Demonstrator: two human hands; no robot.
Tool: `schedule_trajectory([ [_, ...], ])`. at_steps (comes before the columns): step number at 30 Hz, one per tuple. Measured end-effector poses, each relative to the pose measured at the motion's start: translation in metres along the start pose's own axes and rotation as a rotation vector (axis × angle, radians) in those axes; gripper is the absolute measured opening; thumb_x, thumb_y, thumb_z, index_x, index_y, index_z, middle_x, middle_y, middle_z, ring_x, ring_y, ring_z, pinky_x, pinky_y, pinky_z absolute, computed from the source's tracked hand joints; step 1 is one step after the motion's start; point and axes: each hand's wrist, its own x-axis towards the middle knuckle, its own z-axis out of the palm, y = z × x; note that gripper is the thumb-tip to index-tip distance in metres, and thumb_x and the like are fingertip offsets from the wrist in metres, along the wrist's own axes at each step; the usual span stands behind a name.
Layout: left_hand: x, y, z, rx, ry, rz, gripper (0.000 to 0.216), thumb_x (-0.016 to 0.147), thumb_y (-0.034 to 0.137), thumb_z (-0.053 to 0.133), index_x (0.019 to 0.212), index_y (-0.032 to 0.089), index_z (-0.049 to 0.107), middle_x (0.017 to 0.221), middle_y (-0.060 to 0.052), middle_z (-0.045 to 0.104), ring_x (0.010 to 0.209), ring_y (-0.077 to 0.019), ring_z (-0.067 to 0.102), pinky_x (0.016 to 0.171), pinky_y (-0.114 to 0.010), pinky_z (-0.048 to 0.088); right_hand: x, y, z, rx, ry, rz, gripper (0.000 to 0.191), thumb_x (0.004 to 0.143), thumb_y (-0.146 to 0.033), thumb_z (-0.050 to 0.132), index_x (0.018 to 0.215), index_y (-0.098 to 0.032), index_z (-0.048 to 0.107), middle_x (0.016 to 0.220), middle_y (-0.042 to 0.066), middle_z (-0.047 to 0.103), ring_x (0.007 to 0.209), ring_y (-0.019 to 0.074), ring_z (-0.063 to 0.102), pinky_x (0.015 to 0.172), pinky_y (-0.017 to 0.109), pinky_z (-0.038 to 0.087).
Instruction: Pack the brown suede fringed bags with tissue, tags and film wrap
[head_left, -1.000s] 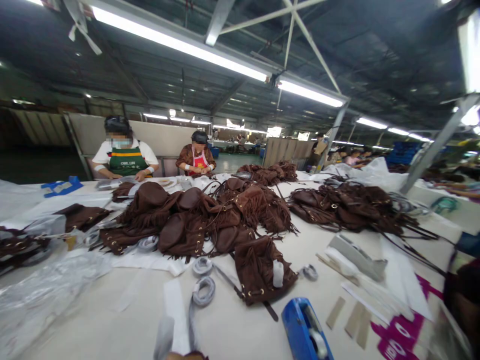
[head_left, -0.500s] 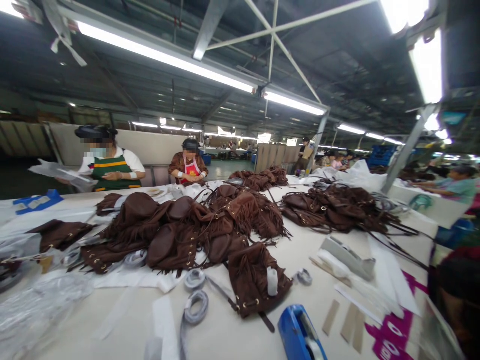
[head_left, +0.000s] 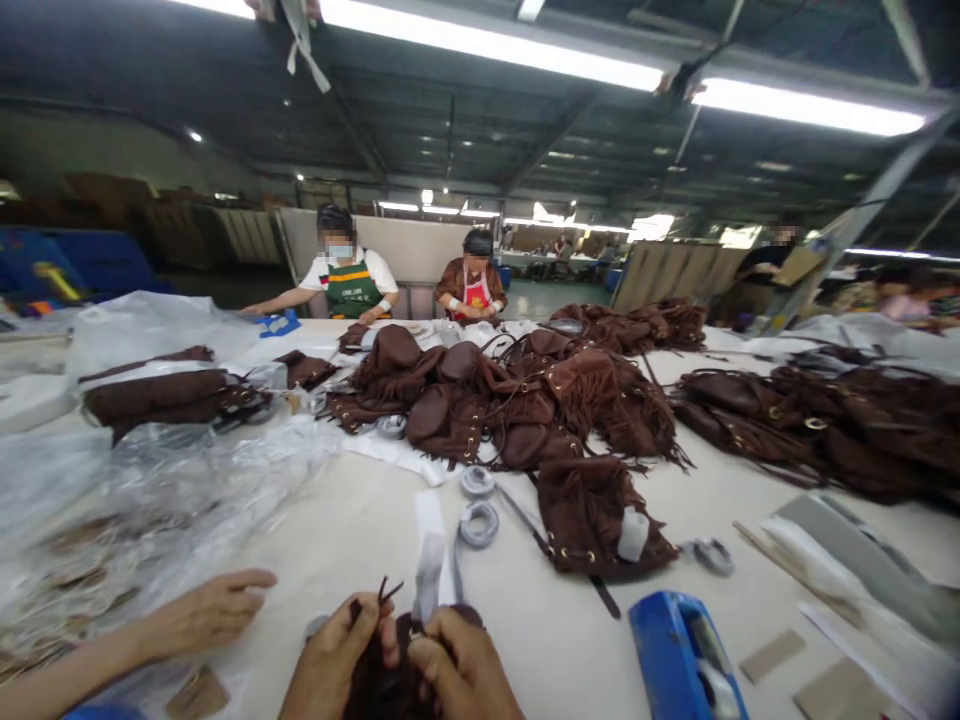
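At the bottom of the head view, my left hand (head_left: 335,655) pinches a thin dark brown cord (head_left: 386,592), whose ends stick up above the fingers. My right hand (head_left: 466,662) is closed on the upper edge of a dark brown bag (head_left: 373,682), with a small bit of metal by the thumb. Most of this bag is hidden by my hands and the frame's lower edge. Just beyond my right hand stands a pale translucent strip (head_left: 430,560); whether I grip it I cannot tell. Rolled grey-wrapped straps (head_left: 478,524) lie ahead.
Brown fringed bags (head_left: 517,400) are heaped across the table. A single bag (head_left: 600,520) and a blue tape dispenser (head_left: 682,655) lie to the right. Clear plastic (head_left: 195,490) covers the left. A co-worker's hand (head_left: 206,612) reaches in from the left; two people sit opposite.
The view has swung left and down, so the table's contents appear shifted right. My two hands with the brown bag, and a co-worker's arm at the left, have come into view.
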Motion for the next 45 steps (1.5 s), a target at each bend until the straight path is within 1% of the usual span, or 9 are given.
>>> schedule_trajectory([
  [4,0.005,-0.011,-0.001,-0.15,-0.068,0.014,0.041,0.071,0.058,0.077,0.082,0.02,0.065,0.073,-0.001,0.07,0.076,-0.0248,0.07,0.066,-0.034,0.054,0.016,0.002,0.015,0.084,0.096,0.013,0.026,0.081,-0.025,0.062,0.106,-0.021,0.065,0.072,-0.002,0.067,0.064,0.0149,0.063,0.063,0.023,0.047],
  [8,0.005,-0.014,-0.006,-0.188,0.063,0.019,0.041,0.063,0.05,0.085,0.087,0.02,0.072,0.094,-0.005,0.075,0.093,-0.0279,0.07,0.082,-0.037,0.056,0.024,-0.005,0.024,-0.022,0.175,-0.021,0.042,0.075,-0.018,0.064,0.116,-0.025,0.067,0.083,0.0,0.073,0.075,0.0187,0.068,0.071,0.025,0.048],
  [12,0.007,-0.016,-0.01,-0.216,0.182,0.011,0.041,0.052,0.042,0.092,0.079,0.019,0.073,0.099,-0.003,0.074,0.095,-0.0271,0.07,0.086,-0.035,0.055,0.028,-0.012,0.028,-0.063,0.242,-0.062,0.016,0.082,-0.018,0.06,0.092,-0.023,0.071,0.081,0.001,0.073,0.076,0.0179,0.068,0.071,0.024,0.045],
  [19,0.007,-0.017,-0.012,-0.21,0.142,-0.001,0.04,0.063,0.05,0.086,0.071,0.016,0.066,0.06,0.001,0.065,0.055,-0.0137,0.059,0.056,-0.024,0.046,0.028,-0.01,0.02,0.011,0.172,0.004,0.015,0.087,-0.024,0.058,0.075,-0.02,0.065,0.066,-0.002,0.065,0.065,0.0141,0.062,0.061,0.021,0.04],
  [25,-0.007,0.005,0.005,-0.346,0.193,-0.078,0.039,0.056,0.04,0.091,0.08,0.018,0.069,0.073,-0.001,0.07,0.069,-0.0192,0.066,0.07,-0.031,0.053,0.025,0.004,0.033,-0.12,0.186,-0.064,0.011,0.082,-0.018,0.062,0.092,-0.023,0.064,0.085,-0.001,0.072,0.081,0.0177,0.066,0.074,0.023,0.042],
  [28,-0.009,0.008,0.008,-0.353,0.214,-0.033,0.037,0.055,0.039,0.091,0.07,0.017,0.066,0.077,-0.002,0.072,0.072,-0.0179,0.066,0.068,-0.027,0.052,0.025,0.006,0.035,-0.134,0.207,-0.085,0.005,0.082,-0.019,0.061,0.084,-0.022,0.064,0.078,-0.001,0.07,0.075,0.0173,0.065,0.07,0.024,0.04],
  [35,0.008,-0.023,-0.018,-0.271,0.142,-0.063,0.045,0.055,0.047,0.09,0.07,0.017,0.06,0.06,0.001,0.066,0.051,-0.0143,0.06,0.054,-0.025,0.044,0.026,0.009,0.024,0.304,0.036,0.192,0.018,0.085,-0.037,0.059,0.081,-0.019,0.058,0.059,-0.004,0.057,0.042,0.0092,0.041,0.043,0.02,0.031],
  [41,0.005,-0.016,-0.009,-0.191,0.097,-0.008,0.044,0.058,0.05,0.088,0.079,0.018,0.065,0.069,-0.001,0.07,0.061,-0.0183,0.064,0.06,-0.029,0.049,0.024,0.006,0.032,0.041,0.163,0.013,0.013,0.077,-0.023,0.067,0.089,-0.022,0.064,0.072,-0.002,0.065,0.07,0.016,0.061,0.065,0.023,0.041],
  [45,0.0,-0.008,-0.012,-0.085,0.151,0.017,0.045,0.06,0.053,0.084,0.084,0.019,0.068,0.071,-0.001,0.069,0.066,-0.02,0.064,0.064,-0.031,0.049,0.025,0.009,0.027,-0.034,0.179,-0.07,0.01,0.084,-0.027,0.059,0.076,-0.021,0.06,0.067,-0.001,0.063,0.065,0.0147,0.059,0.062,0.023,0.037],
])
